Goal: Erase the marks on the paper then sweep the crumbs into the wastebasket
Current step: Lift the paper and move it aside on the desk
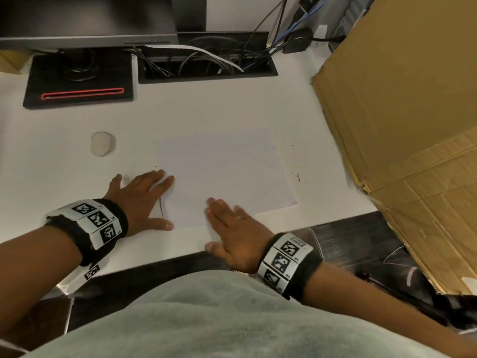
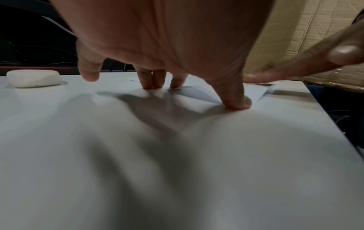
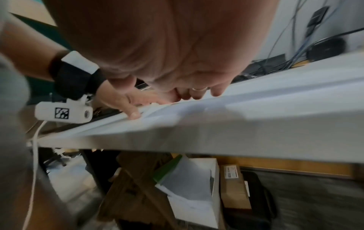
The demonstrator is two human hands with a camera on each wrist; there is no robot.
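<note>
A blank white sheet of paper lies on the white desk. My left hand rests flat and open at the sheet's left edge, with its thumb and fingertips pressing on the paper. My right hand lies flat and open on the sheet's near edge, at the desk's front rim. A white lump of eraser sits to the left of the sheet, apart from both hands. Small dark crumbs are scattered just right of the sheet. I cannot make out a wastebasket for certain.
A big cardboard box crowds the desk's right side. At the back stand a black monitor base and an open cable tray. Under the desk lie boxes and a white container with papers.
</note>
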